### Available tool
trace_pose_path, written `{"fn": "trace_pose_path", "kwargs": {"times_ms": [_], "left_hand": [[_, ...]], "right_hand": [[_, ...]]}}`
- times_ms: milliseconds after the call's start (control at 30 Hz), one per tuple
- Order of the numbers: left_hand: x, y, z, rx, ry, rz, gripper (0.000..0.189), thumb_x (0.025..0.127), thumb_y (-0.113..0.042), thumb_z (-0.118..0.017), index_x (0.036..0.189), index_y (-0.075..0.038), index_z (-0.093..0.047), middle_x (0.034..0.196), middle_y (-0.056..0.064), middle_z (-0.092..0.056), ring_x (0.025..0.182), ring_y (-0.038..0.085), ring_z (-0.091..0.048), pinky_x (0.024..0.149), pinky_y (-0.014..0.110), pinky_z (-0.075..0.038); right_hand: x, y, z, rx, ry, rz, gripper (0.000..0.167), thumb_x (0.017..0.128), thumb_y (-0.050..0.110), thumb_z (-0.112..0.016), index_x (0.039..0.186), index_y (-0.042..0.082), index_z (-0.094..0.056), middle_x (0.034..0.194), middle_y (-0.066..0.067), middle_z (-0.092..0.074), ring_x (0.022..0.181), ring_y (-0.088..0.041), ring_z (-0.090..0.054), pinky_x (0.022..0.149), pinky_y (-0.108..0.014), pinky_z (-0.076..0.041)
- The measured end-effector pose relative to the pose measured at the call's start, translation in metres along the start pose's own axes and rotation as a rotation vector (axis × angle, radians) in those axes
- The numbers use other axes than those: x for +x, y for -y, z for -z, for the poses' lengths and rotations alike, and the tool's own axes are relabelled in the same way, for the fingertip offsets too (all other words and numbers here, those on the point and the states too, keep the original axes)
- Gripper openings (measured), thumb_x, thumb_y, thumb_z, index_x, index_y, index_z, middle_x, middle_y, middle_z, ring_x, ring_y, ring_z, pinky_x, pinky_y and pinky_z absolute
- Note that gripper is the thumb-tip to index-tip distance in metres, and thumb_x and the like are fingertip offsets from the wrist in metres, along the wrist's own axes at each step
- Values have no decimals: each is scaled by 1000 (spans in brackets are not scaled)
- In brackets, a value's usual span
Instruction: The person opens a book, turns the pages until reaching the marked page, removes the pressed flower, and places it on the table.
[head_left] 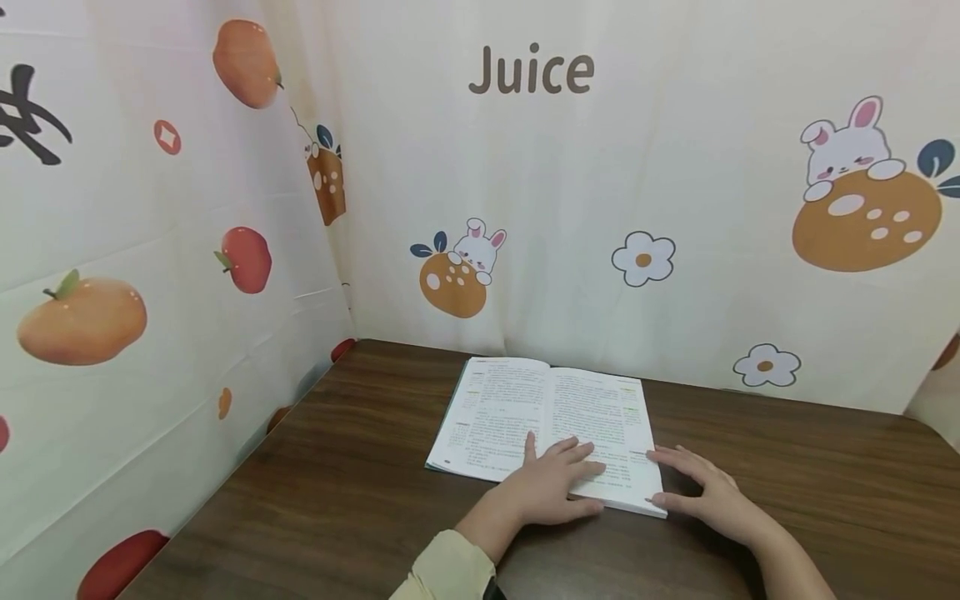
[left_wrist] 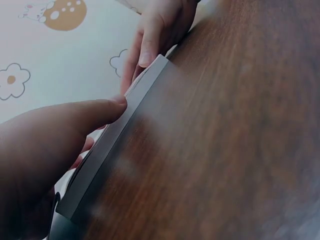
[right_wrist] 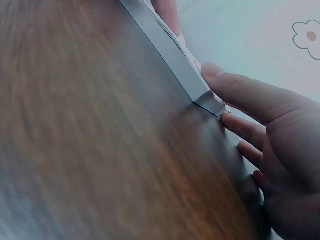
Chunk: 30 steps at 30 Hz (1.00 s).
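Note:
An open book (head_left: pixel 592 408) with printed pages lies on the dark wooden table. My left hand (head_left: pixel 553 483) rests on its lower middle, fingers spread over the pages; in the left wrist view, the left thumb (left_wrist: pixel 102 112) lies at the lower edge of the page block (left_wrist: pixel 117 132). At the lower right corner is my right hand (head_left: pixel 720 496), its fingers extended beside the book's right edge. In the right wrist view, the right thumb (right_wrist: pixel 235 87) touches the top of that corner, while the other right fingers (right_wrist: pixel 245 129) are lower along the side.
The brown wood-grain table (head_left: pixel 337 467) extends around the book on both sides. A pale curtain (head_left: pixel 555 183) printed with fruit, flowers and rabbits stands behind the table, and another printed curtain (head_left: pixel 172 217) borders its left side.

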<state>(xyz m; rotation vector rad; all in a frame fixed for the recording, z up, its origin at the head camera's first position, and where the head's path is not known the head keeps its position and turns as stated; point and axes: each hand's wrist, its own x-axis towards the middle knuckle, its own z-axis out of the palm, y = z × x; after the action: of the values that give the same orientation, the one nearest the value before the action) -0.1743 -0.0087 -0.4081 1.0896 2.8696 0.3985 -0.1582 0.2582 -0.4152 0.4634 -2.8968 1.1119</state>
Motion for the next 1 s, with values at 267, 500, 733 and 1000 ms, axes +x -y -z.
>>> {"fn": "trace_pose_path", "kwargs": {"times_ms": [267,500,733,1000], "left_hand": [[2,-1,-4,31,-45,18,49,89,-60,-43,133,-39,-48,145,-15,-33,136,10,-24,100,67,-12],[2,-2,-5,45,-60,18,48,90,-60,-40,132,-38,-49,144,-15,-35,135,10,-25,100,66,-13],[2,-3,-6,66,-98,20,46,91,-58,-40,128,-36,-54,141,-15,-39,134,9,-27,101,65,-14],[-1,-4,-6,76,-206,13,27,91,-40,-54,116,-33,-62,130,-16,-51,128,8,-37,100,64,-20]], "right_hand": [[1,-3,-3,-19,-36,13,53,77,37,-71,124,15,-58,136,-24,-42,127,-49,-25,86,-72,-15],[1,-3,-5,-26,-60,6,50,80,38,-68,123,15,-58,133,-23,-46,126,-47,-25,87,-68,-14],[1,0,-3,-11,-40,-82,57,88,42,-58,134,11,-48,138,-29,-36,125,-51,-24,87,-71,-15],[1,2,-3,20,-63,-106,53,99,40,-36,137,3,-43,138,-26,-38,126,-51,-26,87,-70,-20]]}}
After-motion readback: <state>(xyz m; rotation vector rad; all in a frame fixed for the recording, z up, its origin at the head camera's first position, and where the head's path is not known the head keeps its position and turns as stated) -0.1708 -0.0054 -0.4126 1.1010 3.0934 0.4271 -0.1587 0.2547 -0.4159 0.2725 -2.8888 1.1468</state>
